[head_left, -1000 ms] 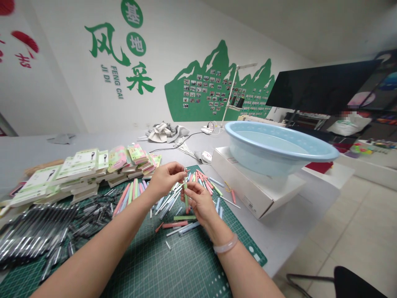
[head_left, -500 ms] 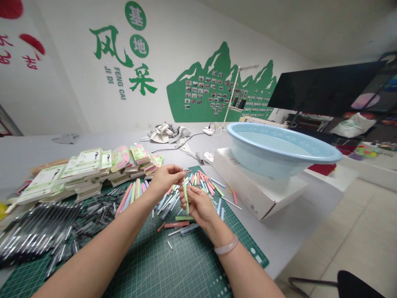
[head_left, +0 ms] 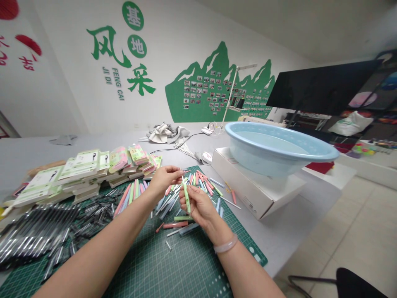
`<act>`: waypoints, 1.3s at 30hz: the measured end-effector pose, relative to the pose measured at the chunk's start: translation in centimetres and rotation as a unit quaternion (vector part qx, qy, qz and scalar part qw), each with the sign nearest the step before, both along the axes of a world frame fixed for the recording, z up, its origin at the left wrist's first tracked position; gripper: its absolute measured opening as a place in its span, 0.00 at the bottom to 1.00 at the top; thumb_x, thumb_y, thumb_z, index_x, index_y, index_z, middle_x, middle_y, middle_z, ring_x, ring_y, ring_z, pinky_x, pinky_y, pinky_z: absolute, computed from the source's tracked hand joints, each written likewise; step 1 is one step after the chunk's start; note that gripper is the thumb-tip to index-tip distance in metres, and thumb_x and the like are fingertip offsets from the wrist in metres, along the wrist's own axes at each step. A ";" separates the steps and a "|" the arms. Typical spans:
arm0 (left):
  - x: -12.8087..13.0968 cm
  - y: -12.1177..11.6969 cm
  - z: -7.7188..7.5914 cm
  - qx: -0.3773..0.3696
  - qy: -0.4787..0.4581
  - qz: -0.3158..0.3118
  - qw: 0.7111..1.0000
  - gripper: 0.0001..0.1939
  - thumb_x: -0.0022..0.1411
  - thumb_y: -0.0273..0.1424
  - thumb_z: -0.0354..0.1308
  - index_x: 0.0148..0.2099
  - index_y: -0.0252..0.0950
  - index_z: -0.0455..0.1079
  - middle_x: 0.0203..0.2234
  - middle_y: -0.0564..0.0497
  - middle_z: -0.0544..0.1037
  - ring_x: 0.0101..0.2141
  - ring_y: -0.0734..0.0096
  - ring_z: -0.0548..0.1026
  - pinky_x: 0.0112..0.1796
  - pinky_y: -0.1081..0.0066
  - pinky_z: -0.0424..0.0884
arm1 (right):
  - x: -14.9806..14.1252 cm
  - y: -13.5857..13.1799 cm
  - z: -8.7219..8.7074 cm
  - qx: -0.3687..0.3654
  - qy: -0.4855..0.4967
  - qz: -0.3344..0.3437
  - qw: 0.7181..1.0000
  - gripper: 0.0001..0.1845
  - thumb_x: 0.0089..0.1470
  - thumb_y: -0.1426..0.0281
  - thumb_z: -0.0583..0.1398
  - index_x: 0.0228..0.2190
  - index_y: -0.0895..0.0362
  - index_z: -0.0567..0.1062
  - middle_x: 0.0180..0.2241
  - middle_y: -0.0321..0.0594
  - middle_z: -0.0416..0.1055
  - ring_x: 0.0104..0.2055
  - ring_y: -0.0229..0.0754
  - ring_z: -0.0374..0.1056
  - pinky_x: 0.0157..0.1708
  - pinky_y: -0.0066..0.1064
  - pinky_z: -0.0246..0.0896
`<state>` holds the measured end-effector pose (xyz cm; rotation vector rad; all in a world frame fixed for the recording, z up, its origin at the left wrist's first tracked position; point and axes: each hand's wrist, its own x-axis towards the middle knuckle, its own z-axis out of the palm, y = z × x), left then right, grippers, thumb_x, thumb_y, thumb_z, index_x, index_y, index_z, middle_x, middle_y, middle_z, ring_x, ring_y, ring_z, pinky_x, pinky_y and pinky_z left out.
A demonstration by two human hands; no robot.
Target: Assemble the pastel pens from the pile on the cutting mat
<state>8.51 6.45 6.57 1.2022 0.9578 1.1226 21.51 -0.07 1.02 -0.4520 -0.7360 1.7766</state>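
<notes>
In the head view, my right hand [head_left: 201,206] pinches a light green pen barrel [head_left: 187,199], held nearly upright with a white upper end. My left hand [head_left: 164,179] is just above and to the left, its thumb and fingers closed on a small slim pen part [head_left: 185,169] whose details are too small to tell. Below and behind both hands, loose pen parts in red, blue, green and white lie on a green cutting mat [head_left: 149,263]. A red pen barrel [head_left: 175,224] lies crosswise just below my right hand.
Many black pens [head_left: 34,231] lie at the left, with stacked boxes [head_left: 83,163] behind them. A blue basin [head_left: 279,151] rests on a white carton [head_left: 248,184] at the right. Grey cloths [head_left: 167,132] and a cable lie toward the wall.
My right hand has tilted the green pen barrel slightly, so more of its side shows. Both hands stay close together in nearly the same place. The whole view has shifted a little.
</notes>
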 end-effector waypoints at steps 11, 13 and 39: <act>-1.2 -2.6 1.8 0.236 0.114 -0.010 0.965 0.07 0.52 0.32 0.62 0.32 0.33 0.71 0.23 0.54 0.74 0.25 0.75 0.71 0.28 0.74 0.67 | 0.0 0.2 -0.1 0.098 -0.163 -0.131 0.973 0.14 0.42 0.69 0.67 0.33 0.55 0.73 0.29 0.36 0.76 0.34 0.41 0.73 0.40 0.34 0.66; -1.5 -2.8 2.0 0.250 0.088 0.028 0.964 0.08 0.53 0.33 0.61 0.33 0.33 0.70 0.24 0.53 0.73 0.25 0.74 0.71 0.29 0.73 0.67 | 0.1 0.3 -0.1 0.099 -0.175 -0.126 0.971 0.16 0.42 0.68 0.67 0.36 0.56 0.74 0.30 0.39 0.77 0.35 0.42 0.73 0.42 0.37 0.66; -3.8 -4.0 3.1 0.190 -0.012 0.114 0.975 0.10 0.51 0.35 0.63 0.33 0.34 0.71 0.24 0.53 0.73 0.25 0.75 0.72 0.31 0.73 0.71 | 1.9 2.9 -2.5 -0.102 -0.005 -0.238 0.966 0.08 0.42 0.76 0.65 0.27 0.59 0.71 0.29 0.42 0.76 0.35 0.40 0.75 0.37 0.27 0.72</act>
